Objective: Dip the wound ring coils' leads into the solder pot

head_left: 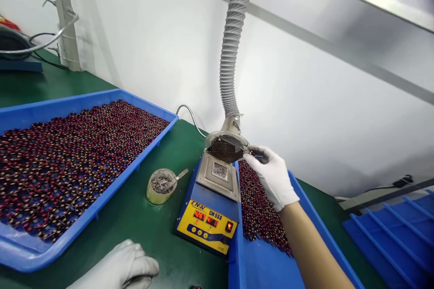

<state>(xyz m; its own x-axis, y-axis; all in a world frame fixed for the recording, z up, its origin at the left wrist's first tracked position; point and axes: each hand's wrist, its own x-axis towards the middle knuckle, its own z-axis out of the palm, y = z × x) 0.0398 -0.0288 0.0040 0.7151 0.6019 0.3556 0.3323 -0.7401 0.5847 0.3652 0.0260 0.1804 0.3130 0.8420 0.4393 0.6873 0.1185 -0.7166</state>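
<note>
My right hand, in a white glove, is raised beside the fume extractor's round hood. Its thumb and fingers pinch a small dark part, too small to make out fully. Below the hood stands a blue and yellow solder pot with lit red digits; its square opening shows a grey, speckled surface. My left hand, gloved too, is low on the green table with fingers curled in; whether it holds anything is hidden. Left of the pot, a round tin holds grey dross and a flat metal scraper.
A blue tray full of small dark, red and tan parts lies on the left. Another blue tray with similar parts lies under my right forearm. A ribbed duct rises from the hood. Blue ribbed trays sit at right.
</note>
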